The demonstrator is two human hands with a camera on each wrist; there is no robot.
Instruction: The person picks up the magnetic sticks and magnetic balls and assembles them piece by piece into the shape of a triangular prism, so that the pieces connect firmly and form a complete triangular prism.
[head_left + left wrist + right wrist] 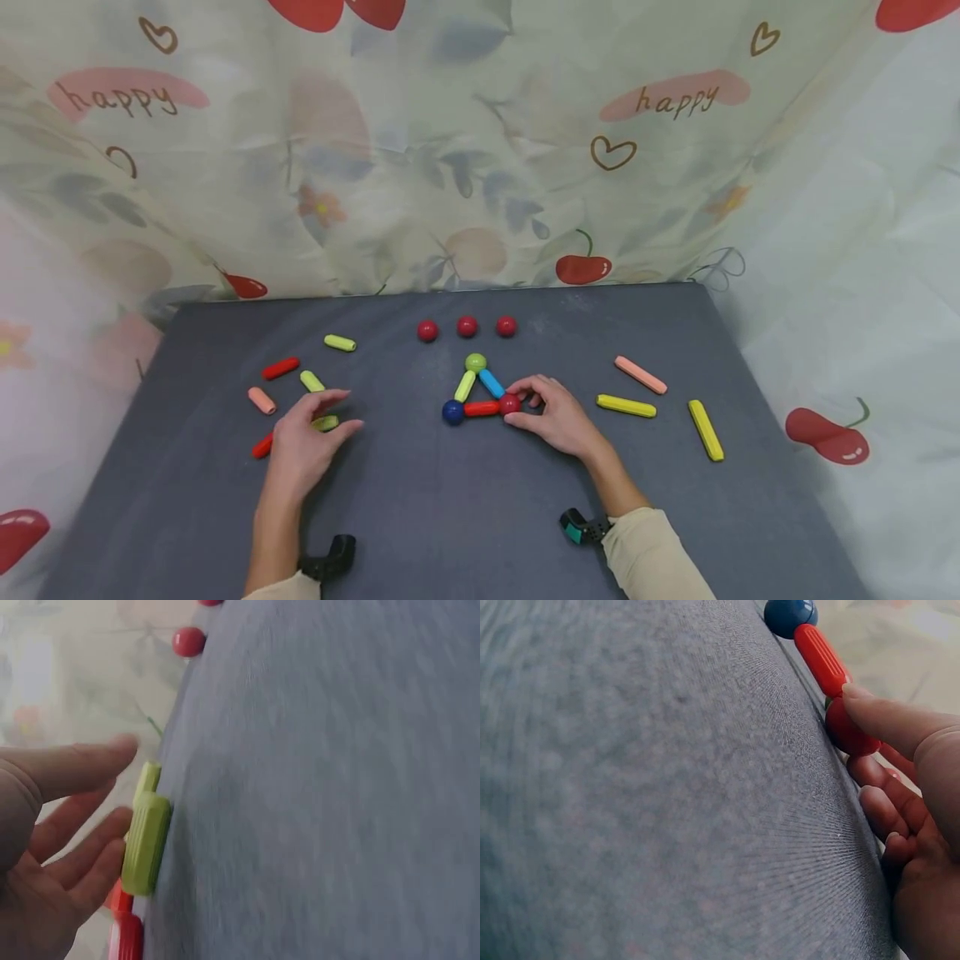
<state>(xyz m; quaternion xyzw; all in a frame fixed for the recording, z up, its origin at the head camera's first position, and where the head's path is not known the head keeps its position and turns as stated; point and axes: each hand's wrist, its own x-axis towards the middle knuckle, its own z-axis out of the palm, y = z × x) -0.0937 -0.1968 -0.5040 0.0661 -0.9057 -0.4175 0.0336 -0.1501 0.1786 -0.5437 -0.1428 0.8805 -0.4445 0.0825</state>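
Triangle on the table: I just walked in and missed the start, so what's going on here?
A person's right hand pinches the red ball at one corner of a rod-and-ball triangle. Their left hand is by a short green rod, thumb clear of it. Three more red balls lie in a row beyond the triangle.

There are four red balls (510,404), one dark blue ball (453,412), one green ball (476,362), four light green sticks (465,386), three red sticks (482,408), two pink sticks (641,375), two yellow sticks (626,406), one light blue stick (491,383) and two wristbands (341,553).
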